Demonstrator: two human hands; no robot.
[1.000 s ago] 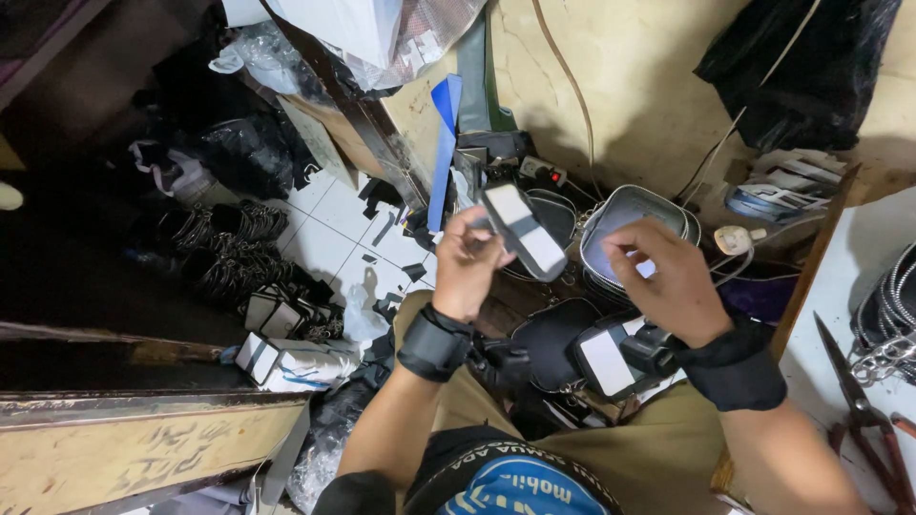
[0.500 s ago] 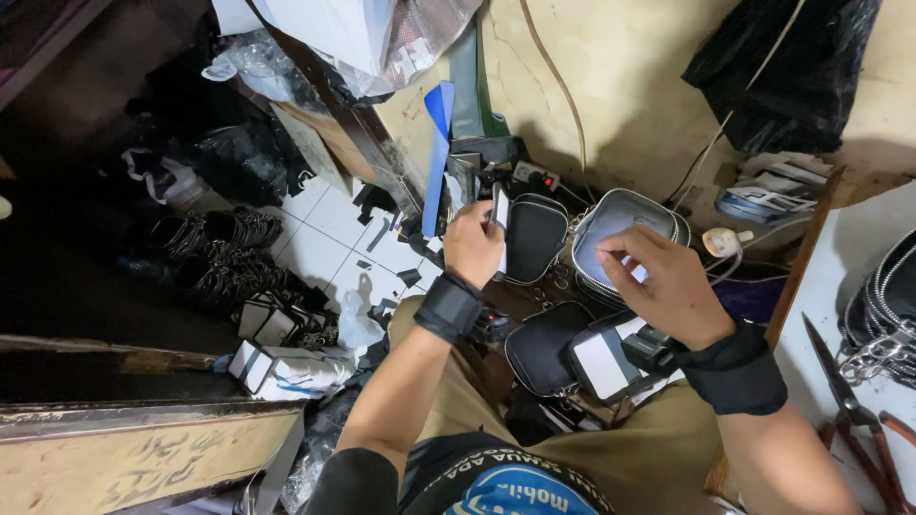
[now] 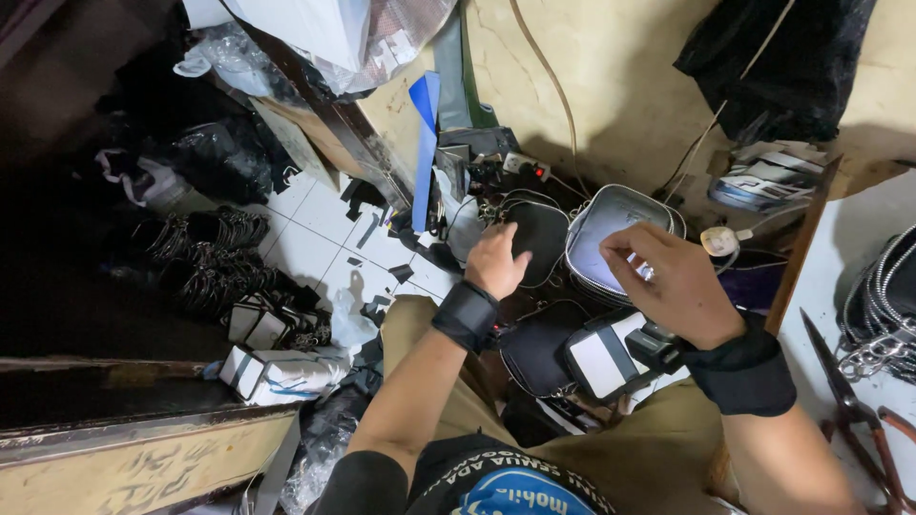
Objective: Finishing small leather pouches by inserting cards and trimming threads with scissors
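While your left hand (image 3: 496, 259) covers part of the black pouch (image 3: 536, 238) on the floor, its grip there is hard to read; earlier it held a pouch up. Your right hand (image 3: 668, 283) pinches the grey pouch's (image 3: 611, 229) rim.

A small white carton (image 3: 277, 372) with dark stripes lies on its side at lower left of the frame. A stack of white and blue printed packets (image 3: 763, 181) sits at upper right by the wall. White wrapped bundles in clear plastic (image 3: 315, 33) fill the top centre.
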